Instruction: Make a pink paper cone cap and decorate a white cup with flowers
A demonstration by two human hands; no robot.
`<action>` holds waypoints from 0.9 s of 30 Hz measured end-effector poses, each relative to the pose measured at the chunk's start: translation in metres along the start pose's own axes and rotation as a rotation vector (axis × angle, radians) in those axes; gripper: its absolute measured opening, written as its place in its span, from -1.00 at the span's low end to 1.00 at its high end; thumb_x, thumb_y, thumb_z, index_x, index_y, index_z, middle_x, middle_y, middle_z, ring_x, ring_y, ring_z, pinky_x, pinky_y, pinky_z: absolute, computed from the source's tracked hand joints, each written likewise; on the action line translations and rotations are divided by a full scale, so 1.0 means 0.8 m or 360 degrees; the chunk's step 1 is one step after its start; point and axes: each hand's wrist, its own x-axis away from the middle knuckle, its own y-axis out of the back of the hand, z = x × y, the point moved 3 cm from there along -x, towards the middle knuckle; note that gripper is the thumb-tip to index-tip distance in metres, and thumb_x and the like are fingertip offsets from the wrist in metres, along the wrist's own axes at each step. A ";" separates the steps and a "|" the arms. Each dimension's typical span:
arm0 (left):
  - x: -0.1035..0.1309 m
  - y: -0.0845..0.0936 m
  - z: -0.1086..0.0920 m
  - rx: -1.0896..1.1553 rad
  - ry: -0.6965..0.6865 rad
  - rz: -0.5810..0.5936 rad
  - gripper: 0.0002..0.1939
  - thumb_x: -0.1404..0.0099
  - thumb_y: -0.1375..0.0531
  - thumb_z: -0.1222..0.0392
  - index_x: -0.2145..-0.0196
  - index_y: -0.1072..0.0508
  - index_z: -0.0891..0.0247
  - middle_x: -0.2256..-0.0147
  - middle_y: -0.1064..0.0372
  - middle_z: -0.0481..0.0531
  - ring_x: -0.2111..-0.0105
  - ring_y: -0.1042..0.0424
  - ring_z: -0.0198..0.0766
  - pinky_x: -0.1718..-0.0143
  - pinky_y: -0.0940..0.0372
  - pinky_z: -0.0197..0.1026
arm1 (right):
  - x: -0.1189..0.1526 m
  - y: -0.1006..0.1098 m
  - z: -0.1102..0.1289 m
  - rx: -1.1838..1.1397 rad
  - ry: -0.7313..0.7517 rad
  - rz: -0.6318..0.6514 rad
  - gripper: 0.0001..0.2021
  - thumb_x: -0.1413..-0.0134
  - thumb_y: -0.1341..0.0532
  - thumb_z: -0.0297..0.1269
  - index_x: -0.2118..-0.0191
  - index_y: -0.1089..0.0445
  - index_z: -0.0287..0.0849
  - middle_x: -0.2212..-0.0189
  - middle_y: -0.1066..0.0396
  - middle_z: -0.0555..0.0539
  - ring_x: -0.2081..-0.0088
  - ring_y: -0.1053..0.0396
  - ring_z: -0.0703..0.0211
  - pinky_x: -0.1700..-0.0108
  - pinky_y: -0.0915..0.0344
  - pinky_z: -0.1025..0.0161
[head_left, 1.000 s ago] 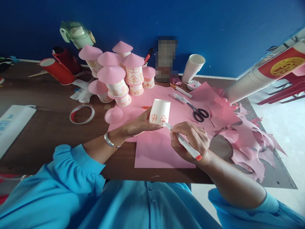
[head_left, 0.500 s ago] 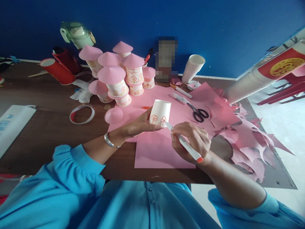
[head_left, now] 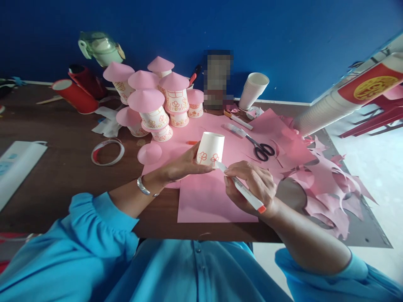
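Note:
A white paper cup is held upside down by my left hand, thumb and fingers closed on its left side and lower edge. Two orange-red flowers are drawn near the cup's wide rim. My right hand grips a white marker with an orange end; its tip touches the cup at the stem of the right-hand flower. Under both hands lie pink paper sheets. Just left of my left hand rests a pink paper cone. An orange marker cap shows partly behind my left hand.
Decorated cups with pink cone roofs stand clustered at the back. Black-handled scissors lie on pink paper, beside paper scraps. A tape roll lies left, stacked cups lean against the wall, and a long cup sleeve is at right.
The marker tip has moved slightly down along the right-hand flower's stem. The left hand still holds the cup in nearly the same place; the whole view has shifted a little.

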 end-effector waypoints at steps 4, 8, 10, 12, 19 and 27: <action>0.001 0.005 0.009 0.0163 -0.0053 -0.0002 -0.58 -0.20 -0.44 0.15 0.02 -0.46 0.19 0.15 -0.47 0.03 0.14 -0.45 -0.17 0.09 -0.36 -0.13 | 0.000 0.007 0.000 -0.0024 0.0041 -0.0071 -0.80 -0.23 -0.23 -0.47 0.05 -0.37 -0.17 0.39 -0.51 -0.07 0.42 -0.52 0.16 0.42 -0.50 0.25; 0.003 0.011 0.013 0.0179 -0.0026 -0.0025 -0.63 -0.21 -0.43 0.16 0.05 -0.49 0.20 0.15 -0.49 0.06 0.11 -0.47 -0.14 0.06 -0.38 -0.10 | 0.009 0.008 -0.009 0.0063 -0.0020 -0.0070 -0.74 -0.32 -0.21 -0.36 -0.09 -0.38 -0.15 0.25 -0.52 -0.15 0.31 -0.53 0.11 0.37 -0.50 0.21; 0.003 0.013 0.011 0.0170 -0.0026 -0.0049 -0.63 -0.21 -0.43 0.16 0.05 -0.50 0.20 0.10 -0.51 0.10 0.04 -0.48 -0.08 -0.01 -0.38 -0.05 | 0.014 0.005 -0.017 0.0022 -0.0085 -0.0104 -0.69 -0.36 -0.16 -0.36 -0.17 -0.34 -0.08 0.19 -0.53 -0.14 0.25 -0.54 0.07 0.28 -0.53 0.14; 0.002 0.013 0.009 0.0217 -0.0087 -0.0068 -0.55 -0.21 -0.43 0.15 -0.03 -0.47 0.17 0.05 -0.53 0.12 -0.01 -0.50 -0.04 -0.08 -0.38 0.01 | 0.017 -0.001 -0.025 -0.0040 -0.0186 -0.0131 -0.63 -0.37 -0.14 -0.40 -0.23 -0.28 -0.06 0.15 -0.54 -0.15 0.18 -0.55 0.04 0.19 -0.54 0.08; 0.000 0.016 0.008 0.0350 -0.0176 -0.0094 -0.52 -0.24 -0.38 0.03 -0.09 -0.47 0.15 -0.01 -0.55 0.15 0.01 -0.56 -0.03 -0.14 -0.38 0.06 | 0.014 -0.022 -0.041 -0.0132 -0.0381 -0.0073 -0.39 -0.24 -0.38 -0.26 -0.30 -0.14 -0.13 -0.17 -0.45 -0.35 -0.21 -0.46 -0.14 -0.17 -0.49 -0.12; 0.002 0.019 0.017 0.0310 -0.0068 0.0042 -0.45 -0.21 -0.32 -0.06 -0.11 -0.44 0.15 -0.09 -0.50 0.25 -0.09 -0.51 0.15 -0.01 -0.41 0.07 | 0.013 -0.028 -0.050 -0.0374 -0.0410 -0.0057 -0.32 -0.14 -0.43 -0.30 -0.28 -0.13 -0.09 -0.27 -0.36 -0.38 -0.30 -0.37 -0.16 -0.24 -0.42 -0.17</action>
